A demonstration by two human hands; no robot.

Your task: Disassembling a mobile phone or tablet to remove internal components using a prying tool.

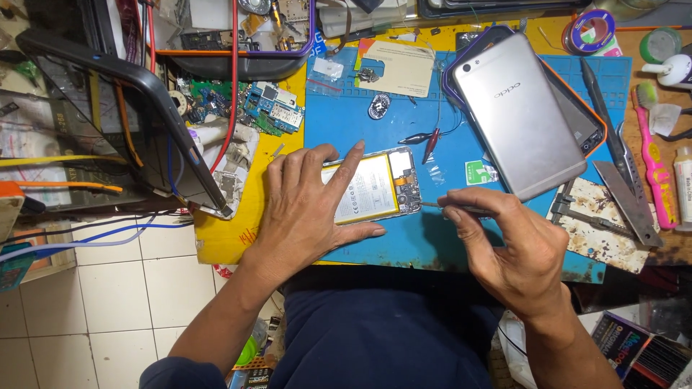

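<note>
**Opened phone on the blue mat: both hands engaged**

We are looking down at a blue rubber work mat (404, 238) lying on a yellow-topped bench. Near the middle of the mat we are seeing an opened smartphone with its back removed, showing a pale yellow rectangular battery and a small circuit board at its right end (375, 189).

Our left hand (310, 209) is lying flat over the left part of the opened phone, fingers spread wide, index finger stretching along its far edge and thumb touching its near edge. It is pressing the phone down rather than gripping it.

Our right hand (508, 248) is sitting near and to the right of the phone, fingers curled in a pinch. It is holding a thin metal tool with a fine tip (450, 207), and the tip is pointing left, ending just beside the phone's right end at the circuit board. We cannot tell whether the tip is touching the board.

Farther right, a silver metal phone back cover (515, 119) is resting tilted on top of an orange-edged phone frame. Red and black clip leads (425, 140) are lying on the mat just beyond the opened phone. A pink toothbrush (652, 162) is lying at the far right edge, beside grey metal tweezers (613, 133).
</note>
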